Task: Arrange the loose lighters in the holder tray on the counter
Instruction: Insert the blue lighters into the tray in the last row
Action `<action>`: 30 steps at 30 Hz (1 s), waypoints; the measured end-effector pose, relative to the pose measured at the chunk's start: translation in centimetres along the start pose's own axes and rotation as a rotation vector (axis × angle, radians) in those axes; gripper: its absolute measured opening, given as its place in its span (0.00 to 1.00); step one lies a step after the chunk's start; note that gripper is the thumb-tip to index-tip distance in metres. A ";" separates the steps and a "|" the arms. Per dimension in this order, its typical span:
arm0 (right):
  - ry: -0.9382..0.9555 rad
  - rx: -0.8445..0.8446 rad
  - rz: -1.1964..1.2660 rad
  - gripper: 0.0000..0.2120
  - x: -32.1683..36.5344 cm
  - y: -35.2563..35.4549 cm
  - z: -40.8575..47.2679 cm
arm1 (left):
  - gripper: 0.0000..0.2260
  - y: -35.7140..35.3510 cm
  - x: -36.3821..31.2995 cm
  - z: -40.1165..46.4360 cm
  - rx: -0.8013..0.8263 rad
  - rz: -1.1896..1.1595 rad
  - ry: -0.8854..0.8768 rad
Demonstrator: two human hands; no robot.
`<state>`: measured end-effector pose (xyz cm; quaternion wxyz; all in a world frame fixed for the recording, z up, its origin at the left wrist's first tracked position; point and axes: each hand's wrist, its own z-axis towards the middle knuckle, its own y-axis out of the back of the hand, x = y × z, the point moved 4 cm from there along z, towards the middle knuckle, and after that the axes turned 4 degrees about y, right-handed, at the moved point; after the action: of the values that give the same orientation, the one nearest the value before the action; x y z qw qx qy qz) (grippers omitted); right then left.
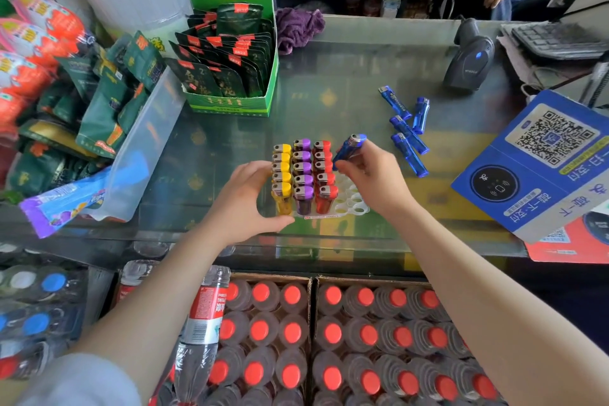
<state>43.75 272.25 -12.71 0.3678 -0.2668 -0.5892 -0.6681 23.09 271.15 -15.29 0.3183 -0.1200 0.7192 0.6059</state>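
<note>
A white holder tray [352, 204] sits mid-counter. It holds upright rows of yellow lighters [282, 171], purple lighters [303, 171] and red lighters [325, 175]; its right-hand slots show bare. My left hand [245, 203] grips the tray's left side beside the yellow row. My right hand [372, 175] holds a blue lighter [350, 147] tilted, metal cap up, just above the tray's far right corner. Several loose blue lighters [407, 130] lie flat on the glass to the right of the tray.
A green box of snack packets [230, 76] stands at the back left, with piled snack bags [99, 102] further left. A barcode scanner [469, 58] and blue QR sign [540, 161] sit right. Cartons of red-capped bottles [329, 339] lie below the counter edge.
</note>
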 end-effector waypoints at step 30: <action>0.024 0.096 -0.246 0.11 -0.8 -0.4 0.1 | 0.32 0.4 -0.4 0.0 0.002 -0.026 0.013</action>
<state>43.95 272.48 -13.58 0.3025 -0.1669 -0.6442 -0.6824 23.22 271.18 -14.75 0.3215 -0.1329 0.7202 0.6002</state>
